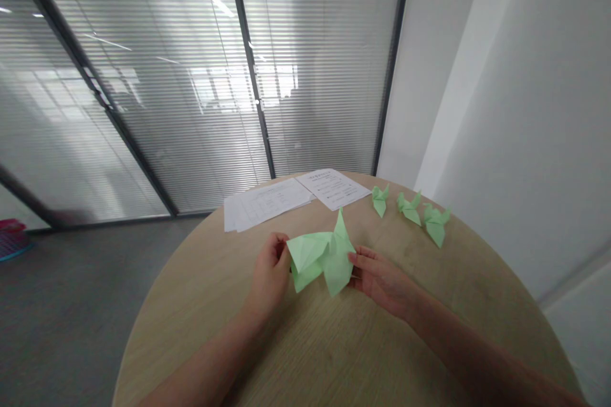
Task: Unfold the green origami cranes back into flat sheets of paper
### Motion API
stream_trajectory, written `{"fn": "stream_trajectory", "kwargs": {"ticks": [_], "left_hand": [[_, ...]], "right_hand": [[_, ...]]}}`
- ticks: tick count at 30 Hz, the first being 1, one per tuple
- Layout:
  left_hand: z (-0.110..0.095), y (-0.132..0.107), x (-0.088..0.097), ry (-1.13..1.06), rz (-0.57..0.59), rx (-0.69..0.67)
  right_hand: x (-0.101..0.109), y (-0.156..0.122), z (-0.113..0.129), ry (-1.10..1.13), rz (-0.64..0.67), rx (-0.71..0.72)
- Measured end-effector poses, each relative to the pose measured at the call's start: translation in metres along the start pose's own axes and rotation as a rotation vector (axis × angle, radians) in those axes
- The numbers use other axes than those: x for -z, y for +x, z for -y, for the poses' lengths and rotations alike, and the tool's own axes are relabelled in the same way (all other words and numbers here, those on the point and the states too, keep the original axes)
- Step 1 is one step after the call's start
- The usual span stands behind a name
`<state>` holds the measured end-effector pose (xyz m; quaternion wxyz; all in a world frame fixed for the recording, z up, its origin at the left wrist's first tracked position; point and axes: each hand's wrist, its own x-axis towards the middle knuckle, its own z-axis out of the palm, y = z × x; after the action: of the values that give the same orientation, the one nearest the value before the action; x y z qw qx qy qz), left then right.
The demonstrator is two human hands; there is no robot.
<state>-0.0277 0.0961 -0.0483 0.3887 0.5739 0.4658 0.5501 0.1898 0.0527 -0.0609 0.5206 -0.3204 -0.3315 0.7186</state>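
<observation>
A pale green folded-paper figure (317,257) is held up over the round wooden table, with one point sticking upward and flaps spread below. My left hand (274,267) pinches its left edge between thumb and curled fingers. On the opposite side, my right hand (375,276) grips the right edge, thumb and fingertips pressed on the paper. Some fingers of both hands are hidden behind the paper or curled out of sight.
Three smaller green paper figures, a far one (380,201), a middle one (409,208) and a near one (435,224), stand at the table's right. Printed sheets (274,203) lie at the back of the table (200,305). Glass partitions with blinds rise behind; a pink basket (13,238) sits on the floor.
</observation>
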Motion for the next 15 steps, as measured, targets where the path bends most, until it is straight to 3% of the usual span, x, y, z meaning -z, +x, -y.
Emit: {"fn": "stream_trajectory", "kwargs": {"ticks": [3,5,11,13,15], "left_hand": [[-0.002,-0.003,-0.003,-0.083,0.020,0.039],[-0.003,-0.007,-0.007,-0.192,0.061,0.196],[-0.007,-0.022,-0.018,-0.492,0.461,0.710],[-0.008,-0.026,-0.020,-0.509,0.528,0.786],[-0.008,-0.029,-0.021,-0.504,0.523,0.789]], "right_hand": [[0.000,0.000,-0.001,0.026,-0.007,-0.041],[-0.001,0.001,-0.002,0.032,-0.019,-0.038],[0.001,0.003,-0.006,0.077,-0.070,0.039],[0.001,0.003,-0.007,0.088,-0.063,0.048],[0.001,0.003,-0.008,0.100,-0.049,0.045]]}}
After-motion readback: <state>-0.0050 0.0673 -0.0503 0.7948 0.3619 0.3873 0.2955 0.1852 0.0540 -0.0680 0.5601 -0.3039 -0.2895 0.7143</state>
